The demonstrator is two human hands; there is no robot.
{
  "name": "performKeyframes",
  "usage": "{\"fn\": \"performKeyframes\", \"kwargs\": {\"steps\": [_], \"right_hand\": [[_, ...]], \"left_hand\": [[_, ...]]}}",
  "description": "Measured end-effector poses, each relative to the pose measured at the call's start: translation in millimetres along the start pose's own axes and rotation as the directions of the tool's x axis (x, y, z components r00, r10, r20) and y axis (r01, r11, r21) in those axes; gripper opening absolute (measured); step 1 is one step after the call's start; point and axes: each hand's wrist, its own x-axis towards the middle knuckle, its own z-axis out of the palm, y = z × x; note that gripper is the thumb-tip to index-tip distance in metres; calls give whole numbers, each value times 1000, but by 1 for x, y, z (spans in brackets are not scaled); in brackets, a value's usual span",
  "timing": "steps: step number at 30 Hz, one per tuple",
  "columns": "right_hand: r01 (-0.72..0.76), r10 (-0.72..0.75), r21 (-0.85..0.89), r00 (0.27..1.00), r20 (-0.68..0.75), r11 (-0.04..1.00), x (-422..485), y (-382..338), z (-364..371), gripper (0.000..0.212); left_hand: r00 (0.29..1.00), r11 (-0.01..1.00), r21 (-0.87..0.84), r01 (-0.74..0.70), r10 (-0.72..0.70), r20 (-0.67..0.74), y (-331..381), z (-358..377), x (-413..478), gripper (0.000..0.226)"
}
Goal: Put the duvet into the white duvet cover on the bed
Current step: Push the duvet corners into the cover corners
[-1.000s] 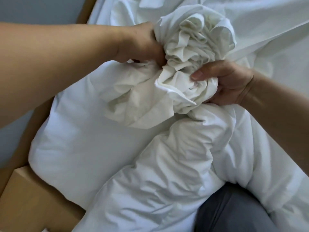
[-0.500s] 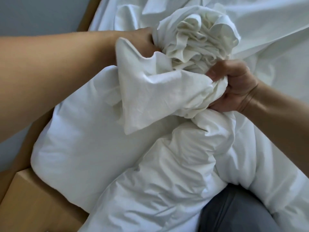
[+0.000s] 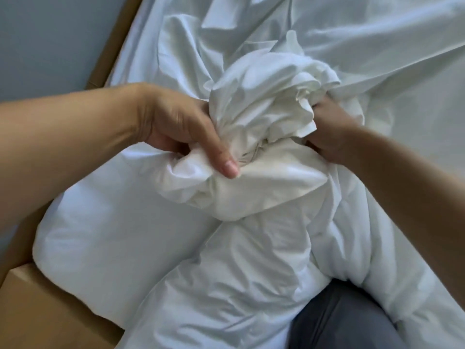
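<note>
From nine o'clock my left hand (image 3: pixel 173 127) curls its fingers into the bunched white duvet cover (image 3: pixel 261 114) at centre, thumb pressed on top. The bunch sits on the puffy duvet (image 3: pixel 226 273), which fills six o'clock on the bed (image 3: pixel 37 311). From three o'clock my right hand (image 3: pixel 329 137) grips the same bunch.

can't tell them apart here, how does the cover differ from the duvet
The cover is thin, creamy and bunched into tight folds; the duvet is puffy, cooler white and loosely heaped. The left hand and right hand grip the cover, while the duvet lies loose beneath it. Both are plain, creased cloth.
</note>
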Motion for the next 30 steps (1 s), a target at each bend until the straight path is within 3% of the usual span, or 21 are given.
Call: {"fn": "performKeyframes", "kwargs": {"steps": [3, 4, 6, 7, 9, 13, 15, 17, 19, 23, 25, 27, 30], "right_hand": [[-212, 190, 112, 965, 179, 971, -6, -5, -11, 26], [-320, 268, 125, 910, 317, 939, -6, -9, -19, 28], [-456, 330, 40, 700, 633, 889, -11, -23, -26, 37], [-461, 324, -4, 618, 716, 887, -12, -28, -28, 40], [-475, 360, -72, 552, 752, 877, -9, -34, -26, 48], [-515, 446, -142, 535, 718, 846, -5, -38, -15, 78], [-534, 442, -108, 551, 708, 839, -5, -40, -8, 78], [-574, 469, -76, 578, 667, 815, -5, -41, -3, 84], [-604, 500, -68, 586, 638, 794, -4, -39, -1, 92], [-598, 416, 101, 658, 628, 795, -7, -29, 7, 56], [-609, 386, 224, 702, 598, 761, -12, -19, 7, 61], [-642, 352, 320, 694, 628, 697, -17, -15, 2, 61], [-688, 342, 409, 682, 646, 599, -20, -13, -2, 56]], "left_hand": [[997, 984, 169, 48, -38, -64, 5, 0, 1, 49], [993, 977, 203, 71, -51, -103, 7, -2, -2, 48], [990, 964, 251, 84, -52, -130, 8, -5, -6, 46], [991, 965, 253, 64, -31, -130, 7, -6, -8, 44], [987, 979, 199, 39, -6, -160, -2, -12, -10, 38], [974, 996, 53, -75, 85, -212, -24, -27, -12, 38], [950, 990, 16, -137, 136, -280, -32, -31, -9, 36], [898, 978, -10, -210, 189, -398, -36, -33, -1, 25], [828, 961, 1, -276, 238, -508, -34, -29, 6, 31], [666, 913, 260, -313, 406, -625, -17, -16, 16, 24], [614, 888, 381, -257, 455, -645, -11, -11, 20, 35], [591, 888, 394, -238, 455, -666, -8, -9, 24, 55], [597, 882, 410, -234, 463, -655, -4, -10, 31, 39]]}}
